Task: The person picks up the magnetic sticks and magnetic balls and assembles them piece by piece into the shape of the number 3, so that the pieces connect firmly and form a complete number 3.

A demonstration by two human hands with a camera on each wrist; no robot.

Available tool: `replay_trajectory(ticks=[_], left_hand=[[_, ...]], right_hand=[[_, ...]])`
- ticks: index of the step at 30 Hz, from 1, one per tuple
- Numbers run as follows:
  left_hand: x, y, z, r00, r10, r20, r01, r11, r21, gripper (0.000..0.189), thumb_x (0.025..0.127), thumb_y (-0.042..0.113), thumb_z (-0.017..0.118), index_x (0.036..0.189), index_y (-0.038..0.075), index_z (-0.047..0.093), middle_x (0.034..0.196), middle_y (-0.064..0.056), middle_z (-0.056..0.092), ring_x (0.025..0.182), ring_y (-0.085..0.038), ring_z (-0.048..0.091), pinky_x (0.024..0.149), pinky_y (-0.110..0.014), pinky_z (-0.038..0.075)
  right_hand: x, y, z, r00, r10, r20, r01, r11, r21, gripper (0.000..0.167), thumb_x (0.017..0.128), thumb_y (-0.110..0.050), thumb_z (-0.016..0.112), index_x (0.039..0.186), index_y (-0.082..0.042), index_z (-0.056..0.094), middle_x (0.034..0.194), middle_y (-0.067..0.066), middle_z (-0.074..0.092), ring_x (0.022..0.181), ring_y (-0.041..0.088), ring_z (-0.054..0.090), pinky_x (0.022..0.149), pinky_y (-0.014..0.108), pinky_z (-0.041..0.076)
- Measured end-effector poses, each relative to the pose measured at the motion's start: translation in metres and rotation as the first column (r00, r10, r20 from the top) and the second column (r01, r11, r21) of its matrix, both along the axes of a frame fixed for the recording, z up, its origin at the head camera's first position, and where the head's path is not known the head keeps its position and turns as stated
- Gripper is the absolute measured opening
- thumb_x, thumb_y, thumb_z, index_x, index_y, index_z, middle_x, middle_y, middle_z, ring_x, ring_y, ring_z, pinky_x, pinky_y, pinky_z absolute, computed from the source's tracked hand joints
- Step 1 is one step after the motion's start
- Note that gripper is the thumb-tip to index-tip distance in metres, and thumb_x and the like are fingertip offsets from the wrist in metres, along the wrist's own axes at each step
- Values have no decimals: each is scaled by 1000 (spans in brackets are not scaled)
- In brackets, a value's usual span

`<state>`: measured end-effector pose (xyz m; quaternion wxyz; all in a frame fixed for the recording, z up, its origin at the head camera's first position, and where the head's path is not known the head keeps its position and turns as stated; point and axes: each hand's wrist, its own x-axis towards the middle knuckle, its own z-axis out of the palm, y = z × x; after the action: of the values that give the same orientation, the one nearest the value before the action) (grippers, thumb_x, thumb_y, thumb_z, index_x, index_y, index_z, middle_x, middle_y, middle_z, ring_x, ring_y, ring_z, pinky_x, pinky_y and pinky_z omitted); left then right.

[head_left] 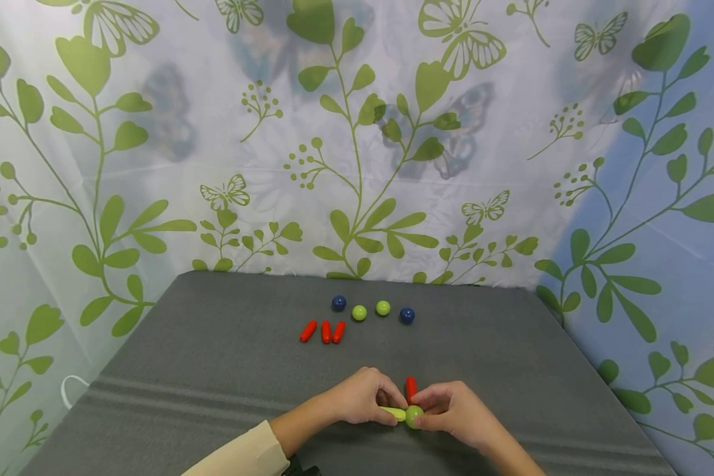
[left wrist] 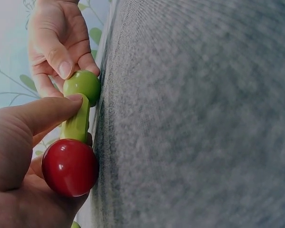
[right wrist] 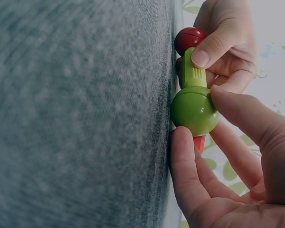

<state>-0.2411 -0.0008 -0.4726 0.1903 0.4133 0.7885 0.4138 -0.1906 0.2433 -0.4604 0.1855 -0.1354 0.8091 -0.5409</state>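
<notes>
My left hand (head_left: pixel 359 396) pinches a short yellow-green rod (left wrist: pixel 76 123) between thumb and fingers, low over the cloth. One end of that rod meets a shiny red ball (left wrist: pixel 70 167), which lies by the left palm and is hidden in the head view. At its other end sits a green ball (right wrist: pixel 194 111), gripped by the thumb and fingertips of my right hand (head_left: pixel 458 413). A red rod (head_left: pixel 411 389) reaches away from the green ball on the far side, partly covered by the right fingers. Whether it is fixed to the ball I cannot tell.
Farther back on the grey-covered table (head_left: pixel 226 344) lie three red rods (head_left: pixel 326 332). Behind them are two dark blue balls (head_left: pixel 407 315) and two light green balls (head_left: pixel 359 313). A leaf-patterned curtain (head_left: pixel 369 145) hangs along the back and sides.
</notes>
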Motion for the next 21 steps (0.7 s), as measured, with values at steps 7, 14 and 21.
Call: replay_trajectory(ticks=[7, 14, 21], left_hand=[[0, -1, 0, 1000, 11, 27, -11, 1000, 24, 22, 84, 7, 84, 105, 10, 80, 92, 1, 78, 73, 5, 64, 69, -15, 54], [-9, -9, 1, 997, 67, 31, -69, 996, 57, 20, 85, 10, 83, 104, 6, 80, 89, -4, 78, 72, 2, 65, 69, -15, 54], [-32, -22, 8, 980, 193, -48, -190, 980, 53, 20, 91, 18, 79, 108, 8, 79, 93, 5, 77, 80, -1, 66, 74, -19, 54]], right_hand=[[1, 0, 0, 1000, -4, 4, 4, 1000, 7, 33, 85, -16, 84, 111, 2, 76, 102, 17, 77, 84, 20, 74, 71, 27, 58], [1, -1, 0, 1000, -28, 9, 28, 999, 38, 32, 82, -18, 86, 109, -1, 77, 98, 14, 77, 83, 20, 72, 69, 28, 58], [1, -1, -1, 1000, -31, -1, 31, 999, 41, 32, 82, -16, 87, 108, 0, 77, 98, 14, 77, 83, 19, 72, 69, 26, 58]])
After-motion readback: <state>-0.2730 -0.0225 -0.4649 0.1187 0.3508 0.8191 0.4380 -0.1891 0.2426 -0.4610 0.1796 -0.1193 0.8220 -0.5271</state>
